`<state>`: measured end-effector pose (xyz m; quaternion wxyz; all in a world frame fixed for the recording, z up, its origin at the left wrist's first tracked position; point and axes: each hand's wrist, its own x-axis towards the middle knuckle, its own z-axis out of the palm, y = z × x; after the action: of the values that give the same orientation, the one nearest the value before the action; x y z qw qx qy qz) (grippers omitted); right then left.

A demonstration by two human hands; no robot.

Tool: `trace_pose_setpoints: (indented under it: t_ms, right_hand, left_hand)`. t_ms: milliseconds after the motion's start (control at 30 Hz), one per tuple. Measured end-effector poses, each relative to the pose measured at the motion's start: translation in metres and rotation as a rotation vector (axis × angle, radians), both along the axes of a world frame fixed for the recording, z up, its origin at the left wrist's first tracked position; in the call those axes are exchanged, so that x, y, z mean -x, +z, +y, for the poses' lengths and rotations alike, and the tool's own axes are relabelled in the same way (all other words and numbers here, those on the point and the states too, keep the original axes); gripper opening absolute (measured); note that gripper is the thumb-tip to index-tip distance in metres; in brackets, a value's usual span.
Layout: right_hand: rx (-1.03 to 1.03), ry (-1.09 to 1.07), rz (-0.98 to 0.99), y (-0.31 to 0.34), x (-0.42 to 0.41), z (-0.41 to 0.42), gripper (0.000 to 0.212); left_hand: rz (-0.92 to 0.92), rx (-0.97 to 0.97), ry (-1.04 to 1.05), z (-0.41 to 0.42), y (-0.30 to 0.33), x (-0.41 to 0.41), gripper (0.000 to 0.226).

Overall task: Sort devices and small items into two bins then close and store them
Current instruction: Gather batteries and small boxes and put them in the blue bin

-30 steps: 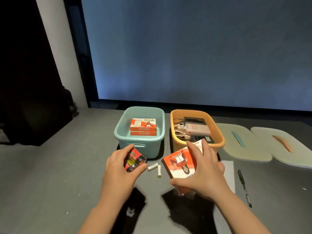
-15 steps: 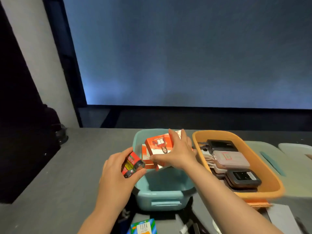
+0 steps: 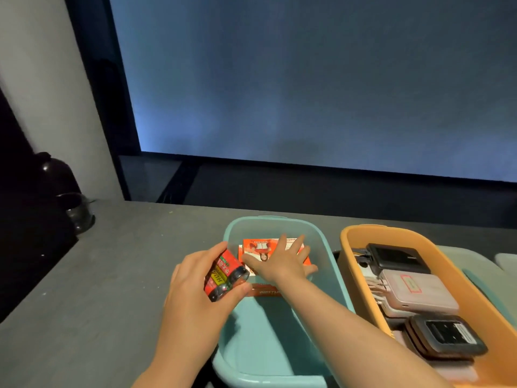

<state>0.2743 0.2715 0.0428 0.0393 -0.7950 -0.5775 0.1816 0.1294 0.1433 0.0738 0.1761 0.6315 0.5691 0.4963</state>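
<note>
A teal bin (image 3: 279, 357) stands on the grey table, and an orange bin (image 3: 363, 264) stands to its right. Inside the teal bin lies a stack of orange-and-white boxes (image 3: 256, 247). My right hand (image 3: 282, 261) rests flat on the top box with its fingers spread. My left hand (image 3: 195, 287) grips a red pack of batteries (image 3: 225, 274) over the teal bin's left rim. The orange bin holds a black device (image 3: 397, 257), a pink power bank (image 3: 416, 292) and a dark device with a screen (image 3: 444, 334).
Pale green lids (image 3: 503, 261) lie on the table right of the orange bin, mostly cut off. A dark rounded object (image 3: 75, 211) sits at the table's far left corner. Behind the table rises a large blue-grey screen (image 3: 307, 79).
My right hand carried the orange box from the table into the teal bin, laid it on the stack and now lies flat on it. The camera moved closer to the bins.
</note>
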Motion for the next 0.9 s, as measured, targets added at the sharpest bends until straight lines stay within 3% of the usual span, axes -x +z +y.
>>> trace_pose_setpoints:
  t_ms: [200, 300, 433, 567, 900]
  right_hand:
    - [-0.086, -0.076, 0.17, 0.0, -0.015, -0.004, 0.109]
    - [-0.077, -0.159, 0.308, 0.004, -0.029, -0.008, 0.09]
    - [-0.013, -0.296, 0.653, 0.002, -0.041, -0.015, 0.065]
    - [0.064, -0.408, 1.016, 0.005, -0.047, -0.02, 0.022]
    - [0.113, -0.254, 0.844, -0.006, -0.035, -0.029, 0.052]
  left_hand:
    - [-0.009, 0.036, -0.046, 0.01, -0.006, -0.018, 0.063]
    - [0.006, 0.037, -0.043, 0.011, -0.009, -0.019, 0.064]
    - [0.027, 0.064, -0.032, 0.011, -0.015, -0.021, 0.065]
    - [0.055, 0.09, -0.017, 0.011, -0.02, -0.024, 0.069]
    - [0.094, 0.095, -0.029, 0.01, -0.021, -0.027, 0.071]
